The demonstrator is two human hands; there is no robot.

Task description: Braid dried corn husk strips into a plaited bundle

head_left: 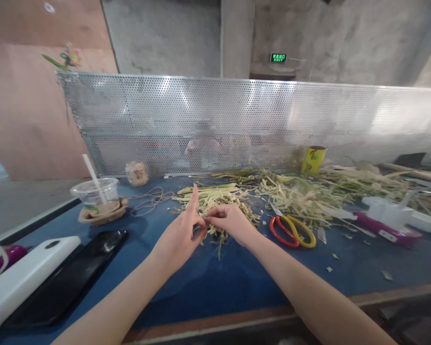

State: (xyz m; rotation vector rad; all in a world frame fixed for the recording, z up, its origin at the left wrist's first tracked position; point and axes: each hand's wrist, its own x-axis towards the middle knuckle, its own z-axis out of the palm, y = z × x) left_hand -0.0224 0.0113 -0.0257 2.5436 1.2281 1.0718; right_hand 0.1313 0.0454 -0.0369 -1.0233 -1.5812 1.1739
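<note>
My left hand (pixel 181 232) is raised over the blue table, index finger pointing up, thumb and other fingers pinched together. Fingertips of my right hand (pixel 230 221) pinch close beside them, the two hands meeting. What lies between the fingertips is too small to make out. Just behind and below is a pile of pale dried plant strips (pixel 233 197), with a greenish sprig (pixel 221 244) hanging or lying under the hands. Scissors with one red and one yellow handle (pixel 292 231) lie to the right of my right hand.
Left: a lidded plastic cup with straw (pixel 102 194), a white power bank-like block (pixel 39 273), a black phone (pixel 72 273), loose twine (pixel 153 199). Right: more plant strips (pixel 301 196), a yellow tube (pixel 313 160), a purple-and-white power strip (pixel 388 230). A perforated metal screen (pixel 158 115) stands behind.
</note>
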